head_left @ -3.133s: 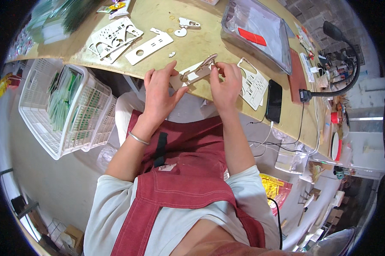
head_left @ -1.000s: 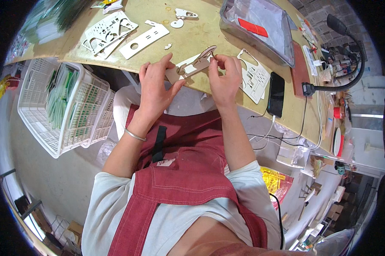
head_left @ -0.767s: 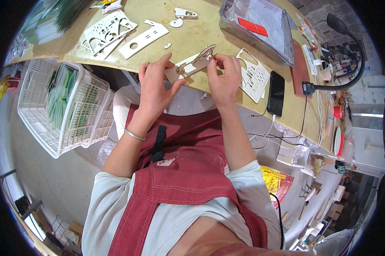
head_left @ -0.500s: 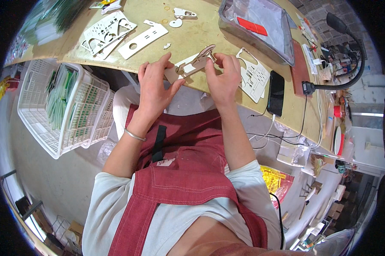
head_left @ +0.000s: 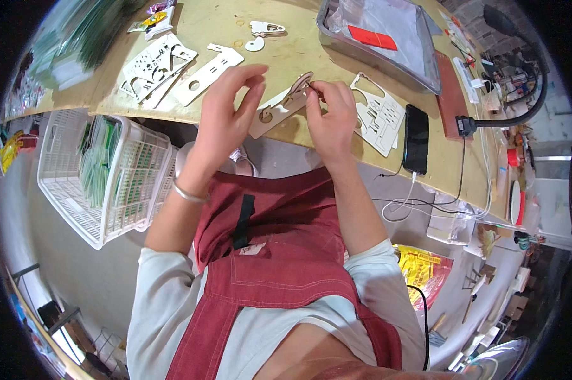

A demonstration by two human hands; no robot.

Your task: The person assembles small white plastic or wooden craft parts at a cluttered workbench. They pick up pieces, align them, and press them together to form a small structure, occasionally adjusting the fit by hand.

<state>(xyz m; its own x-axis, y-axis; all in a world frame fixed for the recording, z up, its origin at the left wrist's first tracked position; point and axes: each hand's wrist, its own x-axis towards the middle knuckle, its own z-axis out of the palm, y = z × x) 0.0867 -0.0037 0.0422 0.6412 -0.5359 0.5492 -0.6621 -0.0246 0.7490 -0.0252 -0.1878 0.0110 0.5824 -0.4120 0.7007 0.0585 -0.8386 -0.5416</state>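
A half-assembled flat wooden model (head_left: 278,115) lies at the table's front edge, a rounded wooden piece (head_left: 300,82) standing up at its far right end. My right hand (head_left: 334,113) pinches the model by that end, thumb and forefinger on the rounded piece. My left hand (head_left: 225,111) is off the model, raised to its left, with thumb and fingers apart and slightly blurred. Beyond it lies a long wooden plate (head_left: 200,79) with a round hole. A small white disc (head_left: 255,44) and a slotted wooden part (head_left: 268,28) rest farther back.
Cut-out wooden sheets lie left (head_left: 156,66) and right (head_left: 379,117). A black phone (head_left: 416,139) with a white cable is at the right, near a grey tray (head_left: 378,60) holding a red packet (head_left: 371,37). A white basket (head_left: 118,183) stands at lower left.
My left hand has let go of the model's left end and lifted away, up and to the left. The right hand keeps its pinch on the model.
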